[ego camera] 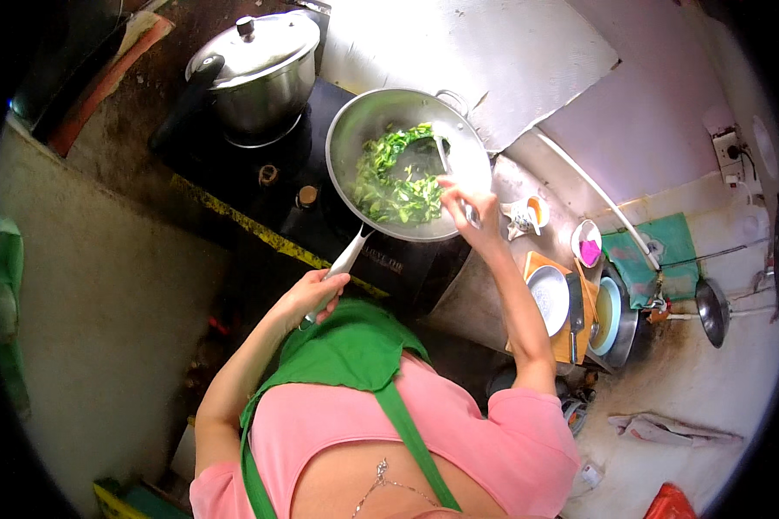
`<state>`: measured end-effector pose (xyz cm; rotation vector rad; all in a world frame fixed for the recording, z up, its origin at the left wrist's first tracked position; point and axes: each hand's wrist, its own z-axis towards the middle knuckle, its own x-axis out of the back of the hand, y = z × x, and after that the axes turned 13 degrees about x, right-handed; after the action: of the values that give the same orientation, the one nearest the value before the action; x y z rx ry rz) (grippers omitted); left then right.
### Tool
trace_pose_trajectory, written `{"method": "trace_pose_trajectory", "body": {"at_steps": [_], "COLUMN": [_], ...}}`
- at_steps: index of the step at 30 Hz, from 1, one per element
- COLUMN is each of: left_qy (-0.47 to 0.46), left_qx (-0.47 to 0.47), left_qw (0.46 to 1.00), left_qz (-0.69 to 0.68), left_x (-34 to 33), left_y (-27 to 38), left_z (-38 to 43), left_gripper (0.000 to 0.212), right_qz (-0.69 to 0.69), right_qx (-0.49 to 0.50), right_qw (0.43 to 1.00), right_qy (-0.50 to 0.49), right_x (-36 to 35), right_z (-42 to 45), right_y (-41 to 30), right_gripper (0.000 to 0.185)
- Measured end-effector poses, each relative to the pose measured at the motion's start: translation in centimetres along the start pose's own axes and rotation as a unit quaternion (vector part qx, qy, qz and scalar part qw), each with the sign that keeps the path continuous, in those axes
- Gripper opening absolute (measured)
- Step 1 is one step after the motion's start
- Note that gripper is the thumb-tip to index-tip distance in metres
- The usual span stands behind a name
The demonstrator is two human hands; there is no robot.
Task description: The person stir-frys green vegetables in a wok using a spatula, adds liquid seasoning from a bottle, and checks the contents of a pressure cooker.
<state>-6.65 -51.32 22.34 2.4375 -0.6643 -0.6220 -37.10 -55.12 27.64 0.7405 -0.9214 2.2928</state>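
A metal wok (pixel 350 188) sits on a black gas cooktop (pixel 285 188), tilted somewhat in view. Chopped green vegetables (pixel 396 156) lie in it in a curved heap, with faint steam above. My left hand (pixel 315 295) is closed around the wok's long metal handle (pixel 349 253). Over the wok's right side, my right hand (pixel 470 211) grips a metal spatula (pixel 441 152), whose working end reaches the vegetables near the far side. Part of the spatula is hidden by my fingers.
A lidded steel pot (pixel 259 97) stands left of the wok. On the counter at right are a bowl with a spoon (pixel 536 211), a small bowl with something pink (pixel 587 241), a white plate (pixel 548 300) and a cleaver (pixel 576 305) on a wooden board (pixel 561 350). A ladle (pixel 712 311) hangs by the wall.
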Motion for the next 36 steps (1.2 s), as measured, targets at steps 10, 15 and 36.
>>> {"method": "trace_pose_trajectory", "body": {"at_steps": [10, 15, 36], "left_qy": [-0.004, 0.002, 0.001], "left_qx": [-0.004, 0.004, 0.001], "left_qw": [1.000, 1.000, 1.000], "left_qz": [-0.014, -0.023, -0.013], "left_x": [0.1, 0.0, 0.2], "left_y": [-0.2, -0.4, -0.4], "left_z": [0.0, 0.0, 0.0], "left_gripper": [0.034, 0.034, 0.034], "right_qz": [0.148, 0.168, 0.217], "right_qx": [-0.056, -0.100, -0.054], "right_qw": [0.987, 0.975, 0.975], "right_qy": [-0.011, -0.105, -0.010], "right_x": [-0.7, 7.7, -3.3], "right_z": [0.9, 0.9, 2.3], "right_y": [-1.7, -7.7, -0.5], "right_gripper": [0.003, 0.004, 0.007]}}
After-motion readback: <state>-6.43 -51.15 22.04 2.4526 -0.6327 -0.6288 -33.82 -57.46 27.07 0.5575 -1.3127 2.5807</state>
